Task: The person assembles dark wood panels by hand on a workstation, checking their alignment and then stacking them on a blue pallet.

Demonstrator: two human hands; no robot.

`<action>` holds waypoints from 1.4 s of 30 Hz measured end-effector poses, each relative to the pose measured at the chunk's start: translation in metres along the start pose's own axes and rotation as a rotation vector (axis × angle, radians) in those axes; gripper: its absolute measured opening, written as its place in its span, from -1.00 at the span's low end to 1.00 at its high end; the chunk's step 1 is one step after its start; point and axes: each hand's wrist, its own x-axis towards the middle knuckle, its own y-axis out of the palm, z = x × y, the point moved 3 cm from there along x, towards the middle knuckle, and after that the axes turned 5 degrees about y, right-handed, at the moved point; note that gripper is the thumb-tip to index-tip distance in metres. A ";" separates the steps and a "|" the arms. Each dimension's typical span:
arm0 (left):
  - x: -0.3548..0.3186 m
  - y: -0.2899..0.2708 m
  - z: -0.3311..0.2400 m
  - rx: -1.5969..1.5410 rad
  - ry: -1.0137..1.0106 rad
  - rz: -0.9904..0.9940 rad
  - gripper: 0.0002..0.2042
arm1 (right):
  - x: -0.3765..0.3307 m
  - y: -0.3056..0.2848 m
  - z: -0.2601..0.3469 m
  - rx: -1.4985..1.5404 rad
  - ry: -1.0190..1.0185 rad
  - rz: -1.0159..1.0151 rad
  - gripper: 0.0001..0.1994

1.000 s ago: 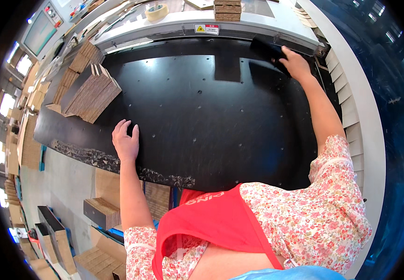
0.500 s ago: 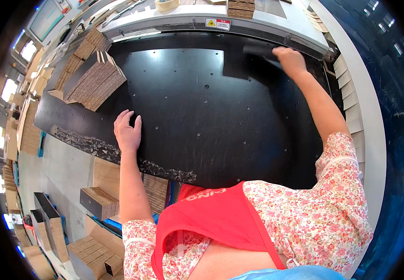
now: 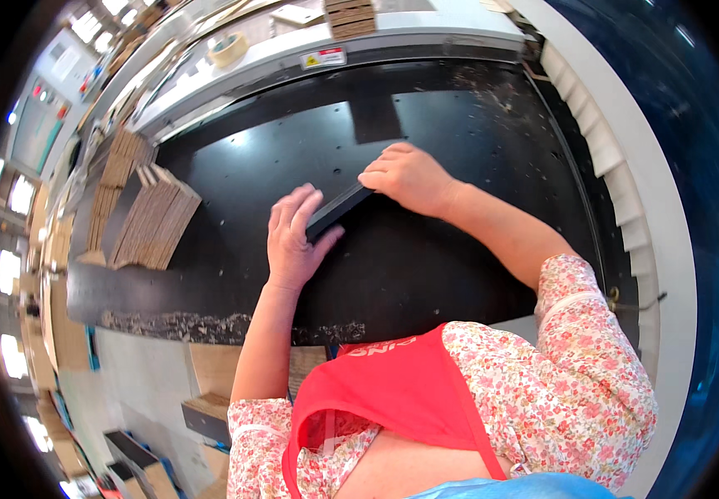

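A dark, narrow board [image 3: 339,208] with a greyish top edge is held between my hands, slanting over the black work table [image 3: 426,274]. My right hand [image 3: 409,179] is closed on its upper right end. At the lower left end, my left hand [image 3: 293,237] has its fingers on one side and its thumb on the other. The board's lower part blends into the black surface, so its full size is hard to tell. Left of my left hand stands a stack of brown boards [image 3: 156,220] with dark faces, leaning on the table.
Behind that stack are more brown boards [image 3: 118,170]. A white machine beam [image 3: 426,33] runs along the table's far edge, bearing a roll of tape [image 3: 227,51] and a brown stack [image 3: 349,18]. Pale flaps [image 3: 596,125] line the right side. Boards [image 3: 210,412] sit below the near left edge.
My right hand has come from the far right back to the middle, bringing the dark board. My left hand has moved right from near the stack and met the board's other end. The view has turned.
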 end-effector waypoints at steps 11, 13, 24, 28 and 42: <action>0.021 0.069 0.065 -0.471 -0.432 -0.228 -0.56 | -0.197 -0.099 0.119 -0.486 0.836 -0.551 -0.61; 0.029 0.081 0.076 -0.831 -0.575 -0.280 -0.44 | -0.266 -0.089 0.149 -0.581 1.028 -0.732 -0.52; 0.028 0.079 0.088 -0.978 -0.600 -0.338 -0.42 | -0.368 -0.110 0.094 -0.597 1.534 -0.863 -0.50; 0.029 0.072 0.076 -0.939 -0.606 -0.370 -0.47 | -0.318 -0.114 0.096 -0.279 1.225 -0.964 -0.76; 0.026 0.074 0.070 -0.741 -0.483 -0.236 -0.55 | -0.149 -0.093 0.129 -0.314 1.507 0.301 -0.57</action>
